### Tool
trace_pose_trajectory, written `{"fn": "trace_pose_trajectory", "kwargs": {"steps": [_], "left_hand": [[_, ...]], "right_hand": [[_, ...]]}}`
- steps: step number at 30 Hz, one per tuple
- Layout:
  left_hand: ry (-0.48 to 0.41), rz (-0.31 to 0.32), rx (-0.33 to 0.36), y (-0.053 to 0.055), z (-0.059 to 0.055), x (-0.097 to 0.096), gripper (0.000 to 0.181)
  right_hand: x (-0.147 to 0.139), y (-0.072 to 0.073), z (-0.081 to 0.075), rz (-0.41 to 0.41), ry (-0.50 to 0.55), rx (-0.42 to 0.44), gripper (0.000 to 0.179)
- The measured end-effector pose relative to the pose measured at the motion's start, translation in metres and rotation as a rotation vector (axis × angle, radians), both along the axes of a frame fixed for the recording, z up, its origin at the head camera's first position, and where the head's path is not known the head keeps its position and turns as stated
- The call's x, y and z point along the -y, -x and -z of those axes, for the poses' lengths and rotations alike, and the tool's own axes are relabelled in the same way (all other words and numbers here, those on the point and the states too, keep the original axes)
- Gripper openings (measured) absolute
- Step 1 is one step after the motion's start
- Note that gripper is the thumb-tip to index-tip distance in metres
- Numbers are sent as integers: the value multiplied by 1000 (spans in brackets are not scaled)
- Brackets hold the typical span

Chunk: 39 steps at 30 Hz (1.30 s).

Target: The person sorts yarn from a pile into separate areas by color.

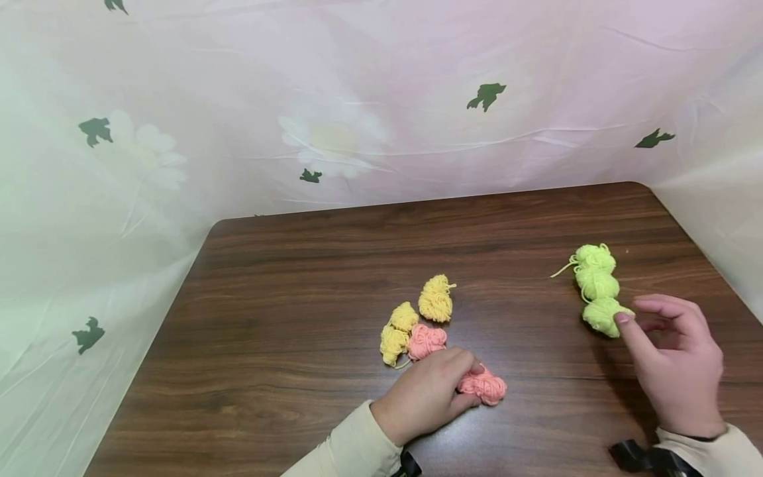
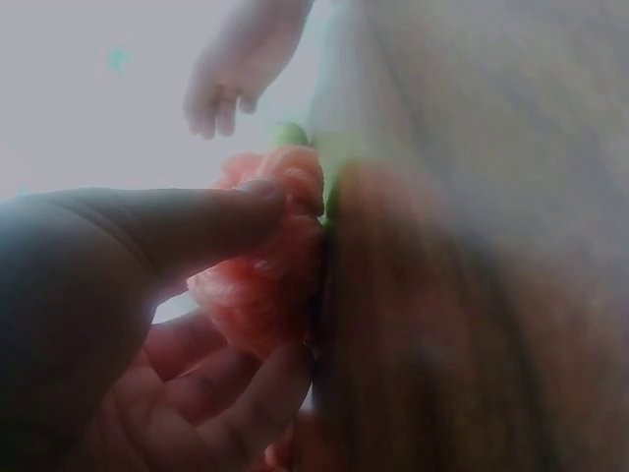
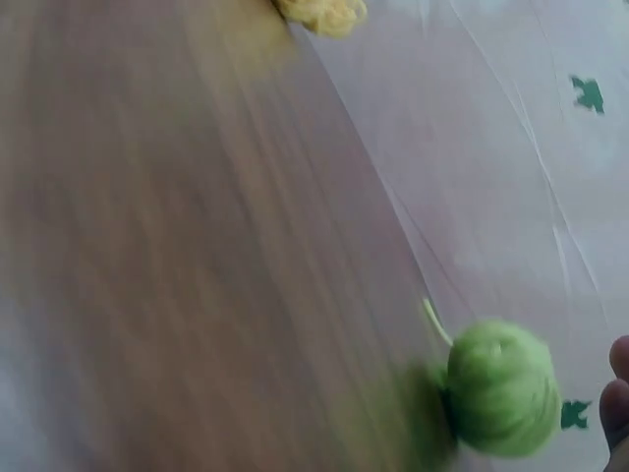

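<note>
My left hand (image 1: 426, 394) pinches a small coral yarn ball (image 1: 485, 386) between thumb and fingers, low over the table. In the left wrist view the thumb (image 2: 211, 221) lies across the held yarn (image 2: 260, 285). Another coral yarn ball (image 1: 426, 339) sits just beyond the knuckles, partly covered by the hand. On the right, three lime green yarn balls (image 1: 599, 283) line up front to back. My right hand (image 1: 679, 364) hovers beside the nearest green ball (image 3: 501, 388), its fingers relaxed and holding nothing; in the right wrist view only fingertips (image 3: 617, 408) show at the edge.
Yellow yarn balls (image 1: 395, 341) lie left of the coral one, with another yellow yarn ball (image 1: 436, 299) behind it. Everything rests on a dark wood table (image 1: 268, 318). A pale floral curtain (image 1: 387, 79) hangs behind the table and at both sides.
</note>
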<state>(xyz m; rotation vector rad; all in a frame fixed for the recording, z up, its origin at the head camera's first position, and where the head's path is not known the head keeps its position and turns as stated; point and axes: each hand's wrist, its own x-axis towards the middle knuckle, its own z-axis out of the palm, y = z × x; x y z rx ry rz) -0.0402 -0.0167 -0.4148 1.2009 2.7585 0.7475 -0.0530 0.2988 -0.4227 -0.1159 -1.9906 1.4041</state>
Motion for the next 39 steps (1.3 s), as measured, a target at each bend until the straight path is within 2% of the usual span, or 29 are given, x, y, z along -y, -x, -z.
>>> {"fn": "trace_pose_trajectory", "kwargs": {"steps": [2,5,8,10,14,19,22,27,35,39], "left_hand": [[-2,1,2,0,0,0,29],[-6,1,7,0,0,0,29],[-7,1,8,0,0,0,28],[-10,0,10,0,0,0,28],[-13,-1,15,-1,0,0,28],[-14,-5,11,-1,0,0,28],[-19,-4,-4,-1,0,0,29],[-24,-5,-13,-1,0,0,29],[-33,0,-27,-1,0,0,30],[-32,1,-27,-1,0,0,29]], "right_hand": [[6,-1,2,-82,42,-74,30],[16,-1,7,-284,168,-190,31],[27,-1,12,-455,264,-230,33],[32,-2,14,-516,284,-220,34],[39,-6,15,-522,230,-151,36],[45,-11,15,-492,98,-63,37],[49,-13,17,-509,33,-19,38],[57,-16,18,-550,-15,53,39],[68,-18,22,-621,-60,8,42],[74,-20,22,-646,-79,53,41]]}}
